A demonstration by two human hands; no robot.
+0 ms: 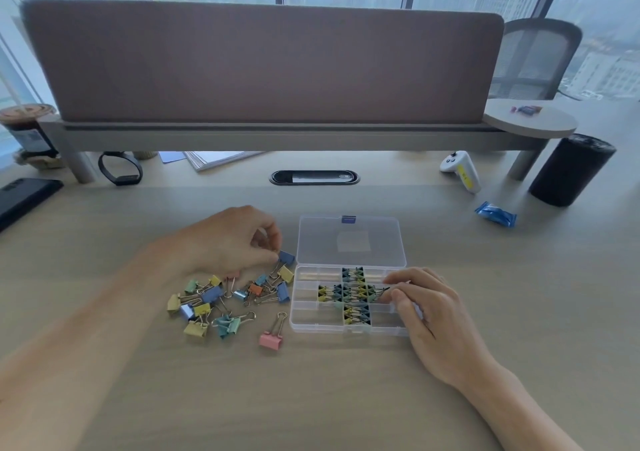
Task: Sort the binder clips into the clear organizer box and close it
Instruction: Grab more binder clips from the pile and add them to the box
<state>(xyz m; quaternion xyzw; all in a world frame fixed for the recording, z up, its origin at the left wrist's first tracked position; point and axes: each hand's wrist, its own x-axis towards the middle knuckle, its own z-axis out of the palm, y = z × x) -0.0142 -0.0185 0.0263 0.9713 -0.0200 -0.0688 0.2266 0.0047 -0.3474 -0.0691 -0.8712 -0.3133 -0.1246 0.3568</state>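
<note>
The clear organizer box point(304, 324) lies open on the desk, its lid point(349, 241) folded back flat. Several compartments in its middle hold small binder clips point(349, 293). To the left of the box lies a loose pile of coloured binder clips point(221, 300); a pink clip point(271, 339) lies apart in front. My left hand point(228, 239) pinches a blue clip point(286, 258) at the pile's far edge, beside the box's left corner. My right hand point(429, 307) rests at the box's right side and pinches a small clip point(381, 291) in a right compartment.
A blue packet point(496, 213) lies right of the box, a black cylinder point(571, 170) and a white controller point(462, 170) beyond it. A black phone point(24, 196) and a black wristband point(119, 170) sit far left. A raised shelf with a divider panel point(263, 63) runs across the back.
</note>
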